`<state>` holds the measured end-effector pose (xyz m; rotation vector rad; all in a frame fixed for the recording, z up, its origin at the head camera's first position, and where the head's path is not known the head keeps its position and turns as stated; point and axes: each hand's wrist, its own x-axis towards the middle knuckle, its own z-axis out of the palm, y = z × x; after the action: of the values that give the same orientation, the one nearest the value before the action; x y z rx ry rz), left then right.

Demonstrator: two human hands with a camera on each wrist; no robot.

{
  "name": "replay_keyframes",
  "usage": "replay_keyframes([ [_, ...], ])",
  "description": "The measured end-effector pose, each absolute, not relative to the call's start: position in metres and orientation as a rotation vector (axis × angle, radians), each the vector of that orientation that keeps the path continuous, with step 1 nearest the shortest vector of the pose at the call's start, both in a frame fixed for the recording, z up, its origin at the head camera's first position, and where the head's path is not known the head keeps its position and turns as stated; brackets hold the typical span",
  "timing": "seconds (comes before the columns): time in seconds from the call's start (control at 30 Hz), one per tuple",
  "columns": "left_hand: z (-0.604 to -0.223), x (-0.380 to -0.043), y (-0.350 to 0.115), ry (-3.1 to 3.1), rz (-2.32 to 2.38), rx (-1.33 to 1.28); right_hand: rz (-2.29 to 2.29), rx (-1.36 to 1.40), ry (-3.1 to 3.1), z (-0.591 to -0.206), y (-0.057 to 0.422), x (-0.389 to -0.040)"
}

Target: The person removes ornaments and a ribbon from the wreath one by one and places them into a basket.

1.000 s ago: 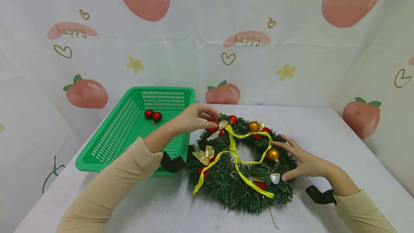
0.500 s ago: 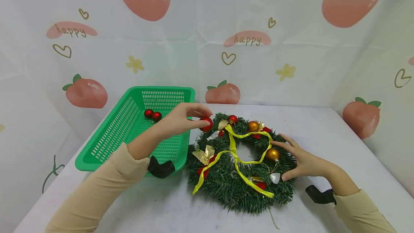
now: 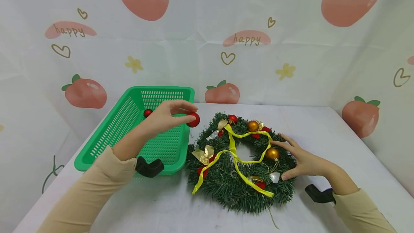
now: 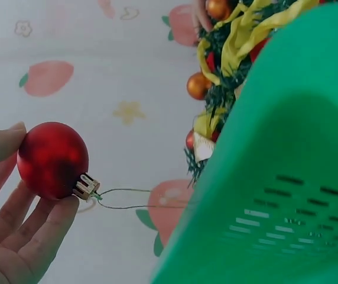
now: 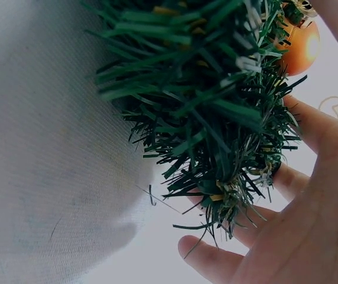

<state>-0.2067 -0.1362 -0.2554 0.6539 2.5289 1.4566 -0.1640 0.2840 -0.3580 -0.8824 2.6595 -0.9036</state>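
My left hand (image 3: 168, 118) pinches a red ball ornament (image 3: 193, 120) between thumb and fingertips, held above the right rim of the green basket (image 3: 97, 132). In the left wrist view, a metallic cap and a thin string loop hang off this ornament (image 4: 54, 160). My right hand (image 3: 304, 161) rests on the right side of the green Christmas wreath (image 3: 226, 186), its fingers spread along the outer edge. Close-up in the right wrist view, those fingers touch the wreath's needles (image 5: 216, 118). On the wreath sit gold balls, a red ball, bows and a yellow ribbon (image 3: 233, 146).
Inside the basket lies a red ball (image 3: 147, 113); the left hand covers part of the basket. A white cloth (image 3: 181, 204) covers the table. Behind stands a printed curtain (image 3: 194, 60). A thin gold cord (image 3: 273, 218) trails from the wreath's front.
My left hand has lifted the red ball ornament away from the wreath's upper left and carried it left toward the basket. It now hides one basket ball. The right hand stays in place.
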Motion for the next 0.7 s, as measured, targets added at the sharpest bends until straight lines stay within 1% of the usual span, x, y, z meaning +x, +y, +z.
replay_keyframes([
  [0.27,-0.257,-0.212,-0.153,2.584,1.451,0.573,-0.902,-0.863,2.658,-0.358,0.285,-0.164],
  [0.7,-0.266,-0.23,-0.179,2.636,1.465,0.421,-0.9,-0.884,2.665,-0.359,0.285,-0.164],
])
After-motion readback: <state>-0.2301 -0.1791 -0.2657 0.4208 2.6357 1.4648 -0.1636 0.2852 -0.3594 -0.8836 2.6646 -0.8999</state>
